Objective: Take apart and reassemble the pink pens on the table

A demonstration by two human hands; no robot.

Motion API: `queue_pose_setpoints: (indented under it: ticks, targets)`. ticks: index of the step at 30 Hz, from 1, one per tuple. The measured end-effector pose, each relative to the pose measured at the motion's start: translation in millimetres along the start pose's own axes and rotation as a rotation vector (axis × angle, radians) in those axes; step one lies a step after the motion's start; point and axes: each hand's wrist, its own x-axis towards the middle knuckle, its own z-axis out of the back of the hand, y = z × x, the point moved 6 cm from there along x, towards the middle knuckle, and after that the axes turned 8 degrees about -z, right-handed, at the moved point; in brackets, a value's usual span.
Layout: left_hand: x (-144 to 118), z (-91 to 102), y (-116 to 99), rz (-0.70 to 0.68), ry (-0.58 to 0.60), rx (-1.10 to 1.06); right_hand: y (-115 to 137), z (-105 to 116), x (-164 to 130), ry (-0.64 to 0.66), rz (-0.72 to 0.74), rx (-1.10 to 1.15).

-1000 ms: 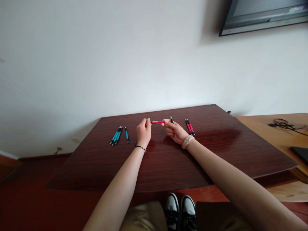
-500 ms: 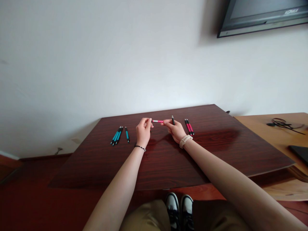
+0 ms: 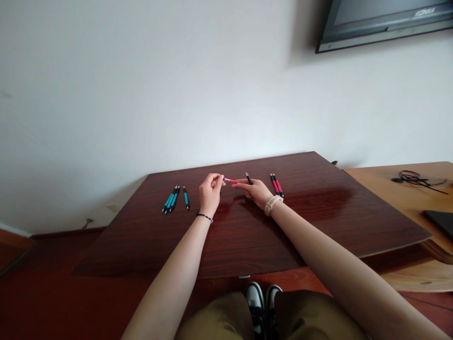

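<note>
Above the table, my left hand is closed, pinching a pink pen barrel between thumb and fingertips. The barrel points right, toward my right hand. Between the fingers of that hand sits a black pen piece with a silvery tip, tilted upward. My right fingertips are beside the barrel's free end; whether they touch it I cannot tell. Two pink-and-black pens lie just right of my right hand. Left of my left hand are a bunch of teal-and-black pens and a single teal pen.
The dark wood table stands against a white wall. At the right, a lighter wooden desk bears a coiled black cable and a flat black object. A television hangs at upper right.
My right fingers have loosened from the pink barrel's end and stretched out. The barrel has tilted slightly, its right end lower. The black piece in my right hand has shifted left and leans more.
</note>
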Motion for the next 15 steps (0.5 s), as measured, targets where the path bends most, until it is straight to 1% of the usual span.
queue_pose_setpoints:
  ticks: [4,8,12,15]
  targets:
    - [-0.5,-2.4,-0.4,-0.018,0.026,0.025,-0.1,1.7,0.5,-0.057,0.033,-0.054]
    - [-0.4,-2.5,-0.6,-0.026,0.016,0.036,0.7,1.6,0.1,-0.085,0.059,-0.074]
    - [0.8,-1.4,-1.7,-0.026,0.002,0.032,0.3,3.6,1.1,-0.095,0.082,-0.07]
    - [1.6,0.5,-2.7,-0.023,-0.016,0.031,-0.8,4.3,3.5,-0.078,0.099,-0.074]
